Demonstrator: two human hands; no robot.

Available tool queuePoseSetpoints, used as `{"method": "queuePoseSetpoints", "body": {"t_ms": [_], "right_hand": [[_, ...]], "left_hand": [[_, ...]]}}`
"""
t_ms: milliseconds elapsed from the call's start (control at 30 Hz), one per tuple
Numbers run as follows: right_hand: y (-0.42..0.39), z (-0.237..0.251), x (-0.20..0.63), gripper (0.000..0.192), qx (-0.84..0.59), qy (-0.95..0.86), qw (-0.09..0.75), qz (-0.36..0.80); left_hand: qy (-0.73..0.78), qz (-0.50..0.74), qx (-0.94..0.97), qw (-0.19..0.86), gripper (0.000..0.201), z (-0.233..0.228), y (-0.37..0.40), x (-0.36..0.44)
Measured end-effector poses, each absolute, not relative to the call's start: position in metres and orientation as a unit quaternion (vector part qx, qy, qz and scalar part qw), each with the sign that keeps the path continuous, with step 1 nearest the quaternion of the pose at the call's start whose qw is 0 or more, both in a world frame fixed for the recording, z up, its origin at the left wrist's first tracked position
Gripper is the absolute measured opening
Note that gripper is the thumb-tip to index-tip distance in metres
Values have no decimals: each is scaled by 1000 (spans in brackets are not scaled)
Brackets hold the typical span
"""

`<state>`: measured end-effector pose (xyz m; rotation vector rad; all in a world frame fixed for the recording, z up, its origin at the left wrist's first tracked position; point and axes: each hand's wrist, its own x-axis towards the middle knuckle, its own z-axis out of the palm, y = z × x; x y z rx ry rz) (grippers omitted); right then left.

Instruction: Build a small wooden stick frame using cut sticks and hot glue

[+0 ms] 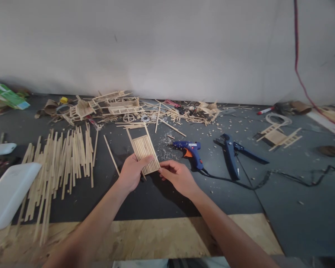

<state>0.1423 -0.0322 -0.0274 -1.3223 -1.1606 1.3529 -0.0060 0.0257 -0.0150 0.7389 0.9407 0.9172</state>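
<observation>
A small slatted panel of thin wooden sticks point(146, 150) is held above the dark worktop, tilted toward me, two longer sticks reaching past its far end. My left hand point(131, 172) grips its left side, thumb lying across the slats. At the panel's lower right corner, my right hand point(176, 175) pinches the edge stick between thumb and fingers. A blue glue gun point(190, 148) with an orange trigger lies just beyond my right hand, its small red light showing. One loose stick point(111, 155) rests left of the panel.
Many bamboo sticks point(69, 160) spread at left beside a white phone-like slab point(12, 193). Stick-built pieces point(111, 106) and scraps pile along the wall. Right are a blue-handled cutter point(231, 158), a black cord point(257, 186) and a small wooden frame point(279, 137).
</observation>
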Motion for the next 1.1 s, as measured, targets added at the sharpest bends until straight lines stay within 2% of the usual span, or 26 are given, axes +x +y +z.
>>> {"method": "queuePoseSetpoints", "body": {"t_ms": [167, 500, 1100], "right_hand": [[-31, -24, 142, 20, -526, -432, 481, 553], [-30, -24, 144, 15, -521, -368, 533, 556], [-31, -17, 148, 13, -521, -407, 490, 568]], "left_hand": [[430, 418, 350, 720, 26, -16, 24, -8], [371, 302, 424, 769, 28, -13, 11, -5], [358, 260, 449, 777, 30, -10, 11, -10]]}}
